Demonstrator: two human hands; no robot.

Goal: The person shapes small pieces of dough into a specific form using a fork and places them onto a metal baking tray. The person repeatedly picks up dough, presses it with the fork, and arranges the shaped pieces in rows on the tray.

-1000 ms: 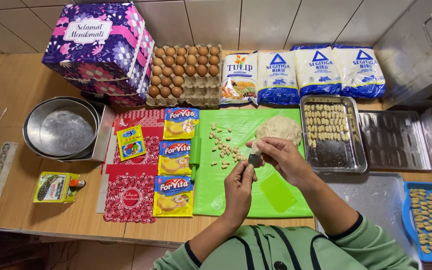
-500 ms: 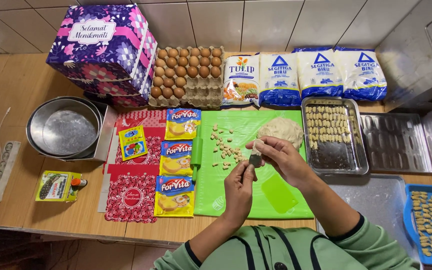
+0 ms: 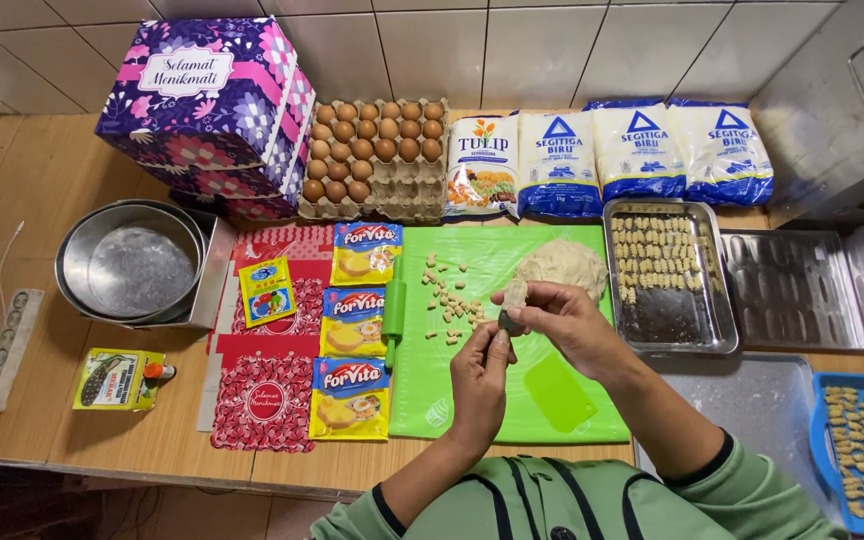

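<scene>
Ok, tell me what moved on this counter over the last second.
Hardly anything. Both hands stay together over the green mat: the right hand keeps a small piece of dough in its fingers, and the left hand remains just under it, fingers at a small dark tool. They shifted only slightly. The dough lump, trays and packets did not move.

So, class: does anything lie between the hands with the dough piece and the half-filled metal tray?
Nothing visible does. The right hand and left hand hold the dough piece above the green mat; the tray lies just right, across bare mat.
</scene>
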